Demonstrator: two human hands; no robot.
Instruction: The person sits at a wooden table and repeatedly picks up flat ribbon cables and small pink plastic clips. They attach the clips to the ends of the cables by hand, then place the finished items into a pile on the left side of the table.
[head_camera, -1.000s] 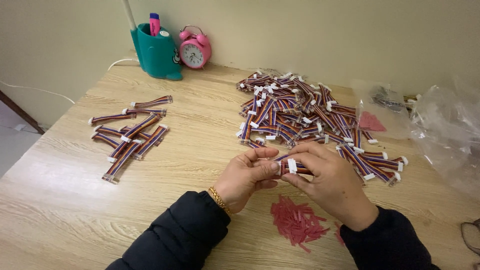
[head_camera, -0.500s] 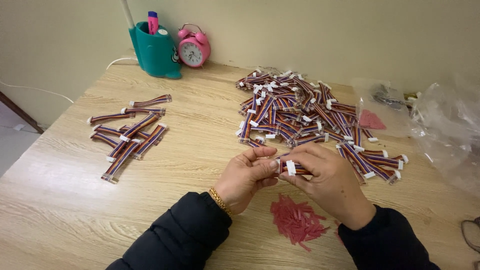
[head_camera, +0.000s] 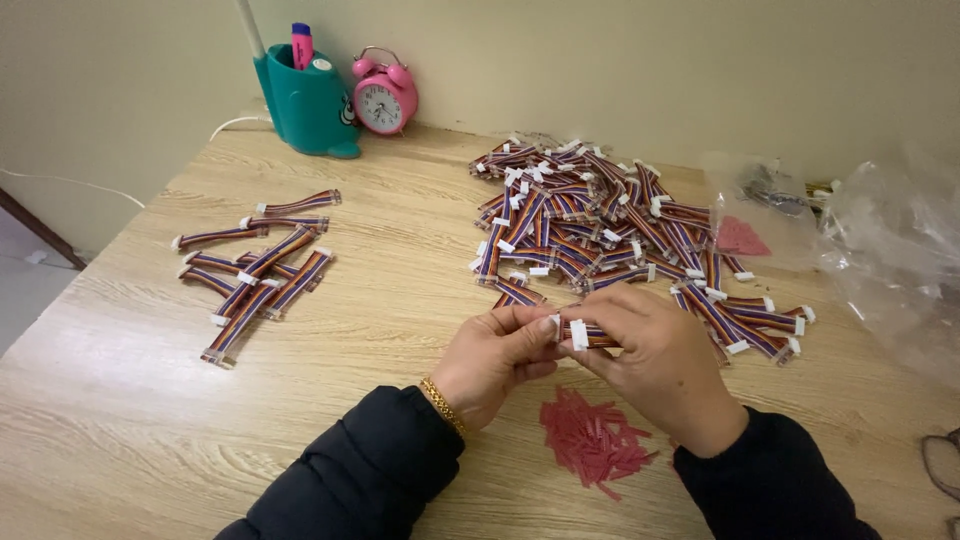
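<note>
A crumpled clear plastic bag (head_camera: 895, 265) lies at the right edge of the wooden table (head_camera: 130, 430), open and shapeless. Just left of it, near the wall, a smaller clear plastic pouch (head_camera: 765, 205) lies flat, with something dark inside and a red patch at its lower part. No labels, signs or screens show.

Both hands meet over the light wooden tabletop (head_camera: 380, 330), just ahead of the heap of small red plastic strips (head_camera: 592, 440). Left hand (head_camera: 490, 362) and right hand (head_camera: 662, 362) pinch one short multicoloured ribbon cable with white plug ends (head_camera: 578, 334) between fingertips. Big pile of same cables (head_camera: 610, 225) beyond the red heap; smaller sorted batch (head_camera: 255, 268) far left of it.
</note>
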